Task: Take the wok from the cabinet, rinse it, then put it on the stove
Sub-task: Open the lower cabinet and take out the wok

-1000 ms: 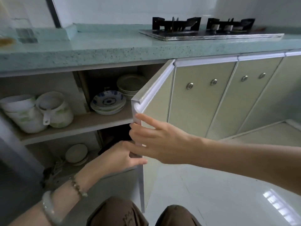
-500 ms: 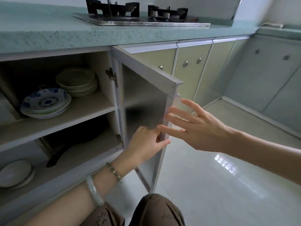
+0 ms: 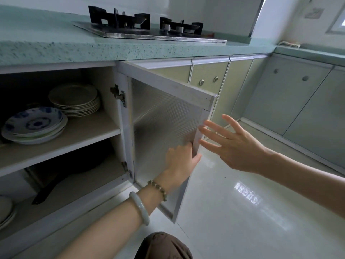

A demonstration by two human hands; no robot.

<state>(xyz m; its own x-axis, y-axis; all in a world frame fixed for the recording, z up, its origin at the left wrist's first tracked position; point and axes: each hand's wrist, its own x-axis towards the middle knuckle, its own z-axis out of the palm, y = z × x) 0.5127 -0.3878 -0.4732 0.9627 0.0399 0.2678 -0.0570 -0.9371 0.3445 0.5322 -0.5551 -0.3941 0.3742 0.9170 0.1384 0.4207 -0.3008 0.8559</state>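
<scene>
The cabinet door (image 3: 164, 118) stands swung out, its dimpled inner face toward the camera. The left hand (image 3: 182, 159) holds the door's free edge low down, fingers curled against the inner face and thumb wrapped round the outer side. The right hand (image 3: 233, 144) hangs just beside the same edge, a little higher, wide with fingers spread and holding nothing; whether its fingertips touch the door cannot be told. A pale bangle (image 3: 140, 208) and a bead bracelet (image 3: 158, 189) sit on the left wrist.

The wok (image 3: 78, 163) lies in the cabinet on the bottom shelf, dark and partly in shadow, its black handle (image 3: 46, 189) pointing out toward the front left. On the shelf above it rest a stack of plain plates (image 3: 74, 98) and, to their left, blue-patterned dishes (image 3: 33, 124). More plates (image 3: 3, 210) show at the lower left edge.

The stove (image 3: 149, 25), two burners with black grates, sits on the green speckled table (image 3: 56, 43) above the cabinet, with nothing on it. A knee (image 3: 162, 245) in brown cloth shows at the bottom over the glossy white floor (image 3: 242, 212)
</scene>
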